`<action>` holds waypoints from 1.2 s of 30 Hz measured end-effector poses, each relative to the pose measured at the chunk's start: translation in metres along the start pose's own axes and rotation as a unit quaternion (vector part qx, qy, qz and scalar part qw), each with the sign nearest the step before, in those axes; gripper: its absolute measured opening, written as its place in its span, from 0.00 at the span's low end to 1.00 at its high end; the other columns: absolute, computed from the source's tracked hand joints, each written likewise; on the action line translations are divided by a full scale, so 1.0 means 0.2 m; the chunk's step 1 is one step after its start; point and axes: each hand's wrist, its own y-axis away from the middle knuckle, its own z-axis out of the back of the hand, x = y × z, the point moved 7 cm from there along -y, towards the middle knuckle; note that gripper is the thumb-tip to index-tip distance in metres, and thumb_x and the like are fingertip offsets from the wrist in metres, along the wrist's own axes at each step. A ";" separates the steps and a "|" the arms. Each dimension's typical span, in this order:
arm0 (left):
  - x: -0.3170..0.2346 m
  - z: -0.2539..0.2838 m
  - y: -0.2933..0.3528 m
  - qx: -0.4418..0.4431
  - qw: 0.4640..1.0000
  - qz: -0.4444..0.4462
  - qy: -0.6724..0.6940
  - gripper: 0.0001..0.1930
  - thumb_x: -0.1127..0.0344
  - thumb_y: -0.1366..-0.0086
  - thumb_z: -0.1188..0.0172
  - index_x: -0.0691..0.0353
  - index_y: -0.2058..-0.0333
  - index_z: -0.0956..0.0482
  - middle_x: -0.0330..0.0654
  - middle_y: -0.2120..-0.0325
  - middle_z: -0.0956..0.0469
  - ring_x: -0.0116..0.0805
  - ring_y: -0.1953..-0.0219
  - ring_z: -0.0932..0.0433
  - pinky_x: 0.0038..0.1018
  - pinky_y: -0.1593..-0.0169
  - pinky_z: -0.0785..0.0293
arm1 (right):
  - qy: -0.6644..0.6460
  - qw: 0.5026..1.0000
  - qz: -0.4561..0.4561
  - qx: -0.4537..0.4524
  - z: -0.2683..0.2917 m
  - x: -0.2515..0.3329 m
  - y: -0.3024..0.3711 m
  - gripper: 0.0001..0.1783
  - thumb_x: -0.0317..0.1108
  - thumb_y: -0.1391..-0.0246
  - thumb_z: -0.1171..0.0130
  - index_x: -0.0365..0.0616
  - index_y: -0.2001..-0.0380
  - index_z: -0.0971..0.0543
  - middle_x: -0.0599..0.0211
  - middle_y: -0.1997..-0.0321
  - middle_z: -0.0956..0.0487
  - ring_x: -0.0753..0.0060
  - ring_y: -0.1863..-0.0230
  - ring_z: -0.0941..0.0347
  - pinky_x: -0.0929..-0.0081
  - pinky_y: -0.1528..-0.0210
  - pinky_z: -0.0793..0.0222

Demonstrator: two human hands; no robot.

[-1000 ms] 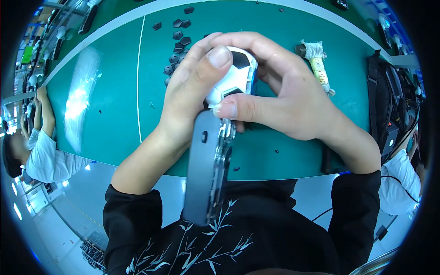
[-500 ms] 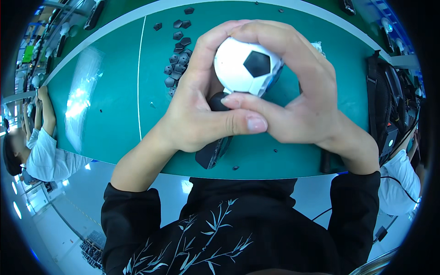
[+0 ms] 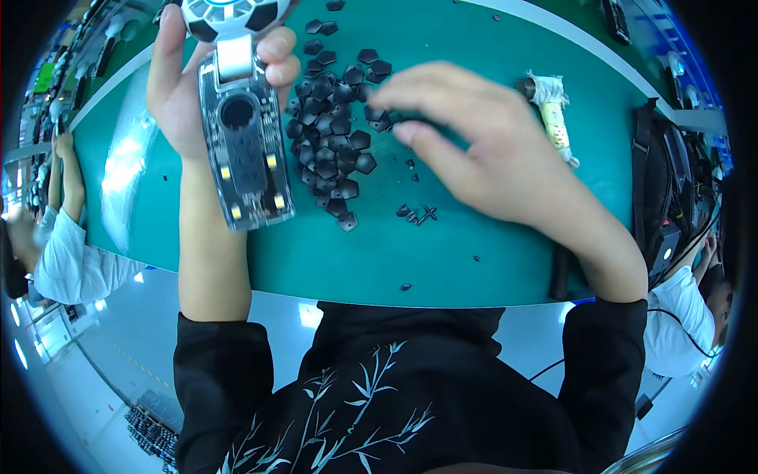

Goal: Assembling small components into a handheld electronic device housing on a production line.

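Note:
My left hand (image 3: pixel 185 118) is wrapped round a device whose head (image 3: pixel 229 16) looks like a black-and-white soccer ball, partly cut off by the top edge. A handle (image 3: pixel 245 150) hangs down from the head, clear-cased and black inside, with a round dark spot and several small yellow squares. My right hand (image 3: pixel 474 142) reaches over the right side of a pile of black pentagon pieces (image 3: pixel 328 134). Its thumb and forefinger are apart, their tips right at a pentagon piece (image 3: pixel 377 117); the fingers are slightly blurred.
Small black scraps (image 3: pixel 417 213) lie right of the pile on the green table (image 3: pixel 347 268). A yellowish roll with a white frayed wrap (image 3: pixel 553 118) lies farther right, and a black bag (image 3: pixel 671 174) stands at the right edge. A person in a light shirt (image 3: pixel 79 261) sits at the left.
My hands, both round the soccer-ball head before, have come apart. The left has carried the device up and left; the right has moved to the pentagon pile, which now shows fully.

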 end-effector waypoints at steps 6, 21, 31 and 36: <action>0.02 -0.01 0.01 -0.135 0.991 0.011 -0.025 0.40 0.47 0.29 0.57 0.74 0.33 0.57 0.63 0.38 0.43 0.33 0.66 0.33 0.26 0.69 0.31 | 0.179 0.974 0.070 0.116 -0.19 0.00 0.07 0.12 0.27 0.49 0.37 0.41 0.59 0.20 0.65 0.59 0.26 0.62 0.55 0.29 0.70 0.49 0.31; 0.20 -0.17 0.00 -0.052 0.996 0.035 -0.058 0.38 0.44 0.28 0.62 0.76 0.35 0.48 0.62 0.39 0.41 0.34 0.68 0.32 0.25 0.72 0.32 | 0.186 0.960 0.010 0.211 -0.19 -0.03 0.07 0.07 0.29 0.49 0.38 0.42 0.65 0.22 0.63 0.61 0.28 0.62 0.57 0.31 0.69 0.51 0.32; 0.15 -0.08 0.01 -0.089 0.969 0.013 -0.231 0.39 0.39 0.30 0.62 0.76 0.40 0.38 0.62 0.54 0.26 0.33 0.77 0.27 0.25 0.77 0.28 | 0.169 0.964 0.018 0.207 -0.19 0.00 0.11 0.08 0.31 0.49 0.38 0.42 0.66 0.22 0.63 0.64 0.27 0.62 0.59 0.30 0.69 0.54 0.30; 0.17 -0.04 -0.03 -0.009 0.986 0.062 -0.157 0.39 0.38 0.30 0.62 0.76 0.44 0.34 0.61 0.61 0.22 0.34 0.81 0.26 0.25 0.79 0.27 | 0.163 0.970 0.034 0.179 -0.21 0.00 0.12 0.07 0.32 0.51 0.36 0.41 0.70 0.21 0.65 0.66 0.26 0.62 0.61 0.31 0.70 0.56 0.30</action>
